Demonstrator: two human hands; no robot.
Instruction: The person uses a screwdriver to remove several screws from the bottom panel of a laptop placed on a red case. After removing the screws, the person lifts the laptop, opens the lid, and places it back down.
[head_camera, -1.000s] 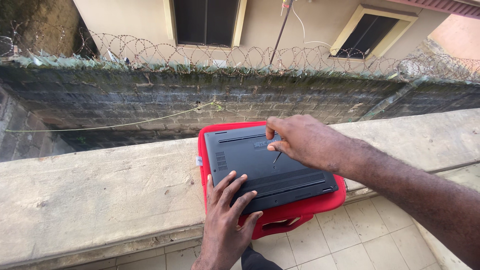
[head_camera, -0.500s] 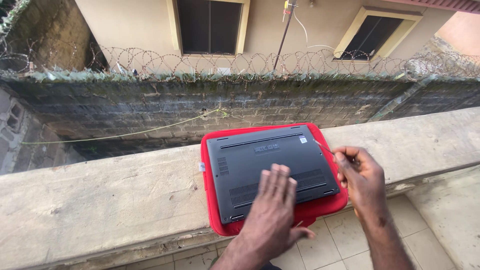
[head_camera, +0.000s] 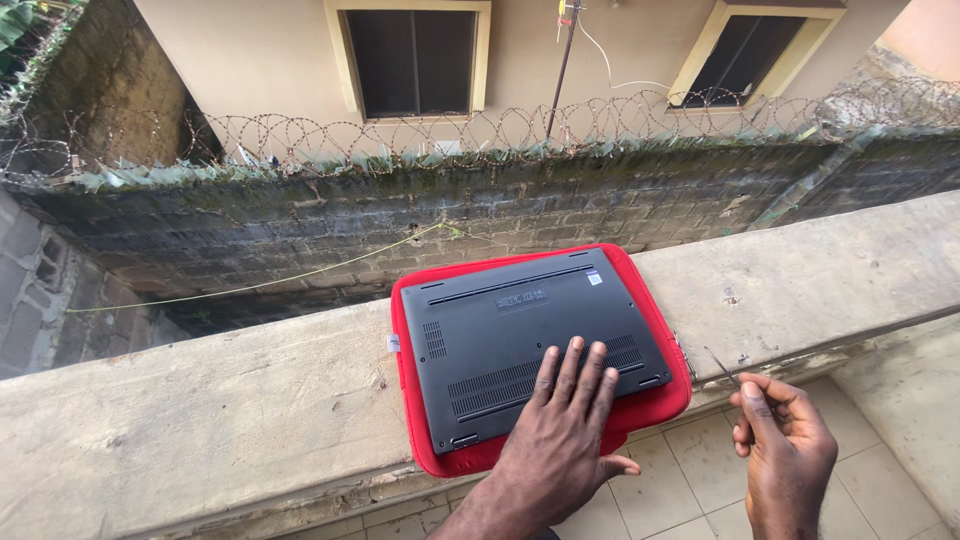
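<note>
A dark grey laptop (head_camera: 520, 330) lies upside down, its vented underside up, on a red padded sleeve (head_camera: 412, 400) that rests on a concrete ledge (head_camera: 200, 420). My left hand (head_camera: 565, 430) lies flat, fingers spread, on the laptop's near edge. My right hand (head_camera: 785, 450) hovers to the right of the sleeve, off the ledge, pinching a thin metal tool (head_camera: 720, 365) that points up and to the left.
Beyond the ledge is a drop to a mossy block wall (head_camera: 480, 210) topped with razor wire (head_camera: 480, 130). A thin yellow cord (head_camera: 250, 285) runs across the gap. A beige building with windows (head_camera: 410, 60) stands behind. Tiled floor (head_camera: 690, 490) lies below my hands.
My right hand has moved off the laptop's right edge, down and to the right, and holds the thin tool clear of it. My left hand stays pressed on the laptop's near part.
</note>
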